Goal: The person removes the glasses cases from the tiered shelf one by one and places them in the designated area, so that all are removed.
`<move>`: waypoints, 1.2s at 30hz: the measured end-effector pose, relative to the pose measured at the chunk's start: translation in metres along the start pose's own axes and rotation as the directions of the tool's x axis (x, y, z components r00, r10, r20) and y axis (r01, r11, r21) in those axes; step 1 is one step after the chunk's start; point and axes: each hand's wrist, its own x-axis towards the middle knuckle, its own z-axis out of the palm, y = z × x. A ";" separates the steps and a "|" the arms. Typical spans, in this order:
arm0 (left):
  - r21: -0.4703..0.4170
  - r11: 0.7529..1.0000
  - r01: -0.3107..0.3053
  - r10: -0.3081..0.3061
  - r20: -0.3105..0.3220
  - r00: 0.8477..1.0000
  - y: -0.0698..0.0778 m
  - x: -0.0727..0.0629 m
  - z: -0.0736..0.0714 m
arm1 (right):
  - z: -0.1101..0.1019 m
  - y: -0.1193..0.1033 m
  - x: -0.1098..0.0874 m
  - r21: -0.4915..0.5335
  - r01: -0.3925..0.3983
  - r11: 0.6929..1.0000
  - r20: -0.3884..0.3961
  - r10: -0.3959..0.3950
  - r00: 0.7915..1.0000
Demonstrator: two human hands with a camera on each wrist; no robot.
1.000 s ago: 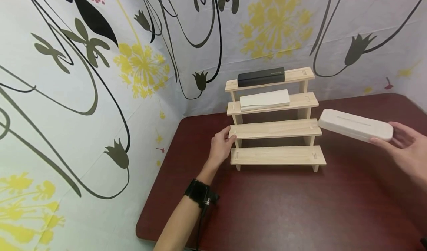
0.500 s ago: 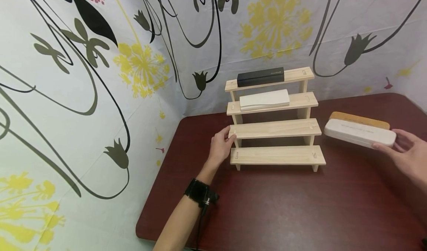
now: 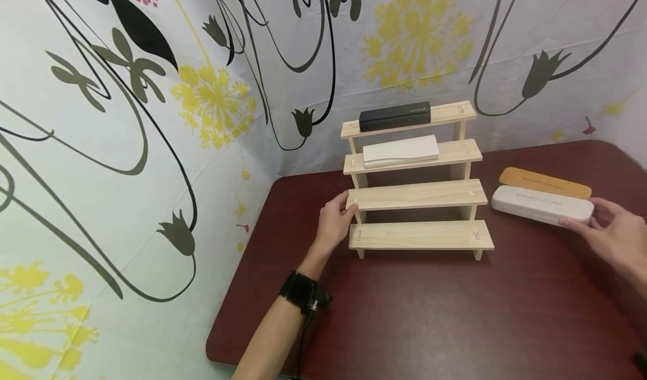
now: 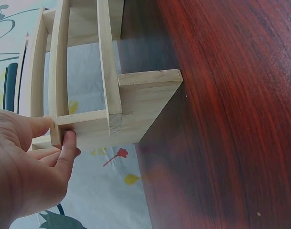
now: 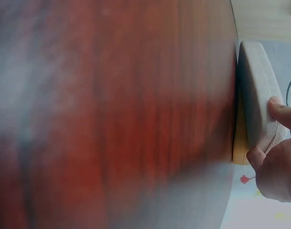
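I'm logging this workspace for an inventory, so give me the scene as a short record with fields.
Furniture: four-tier wooden shelf on a dark red-brown table
Top tier: black case
Second tier from top: cream object
Left hand: pinches the left end of the third board from the top
Right hand: holds the right end of a white case
White case position: right of the shelf; contact with the table unclear
Right of shelf, beyond white case: orange case

Indoor setting, room type unclear: flower-print fabric (image 3: 217, 105), reddish tabletop (image 3: 414, 307)
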 end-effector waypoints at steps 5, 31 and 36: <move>0.003 1.000 -0.003 0.003 -0.009 1.000 0.000 0.001 0.000 | 0.002 -0.002 0.006 -0.008 -0.039 0.999 0.046 0.039 0.998; -0.006 1.000 0.018 -0.018 0.005 1.000 0.000 0.002 0.000 | 0.003 -0.001 0.037 -0.174 -0.040 0.984 0.102 0.058 0.993; -0.006 1.000 0.020 -0.020 0.007 1.000 0.000 0.002 0.001 | 0.003 -0.002 0.041 -0.177 -0.061 0.982 0.110 0.081 0.991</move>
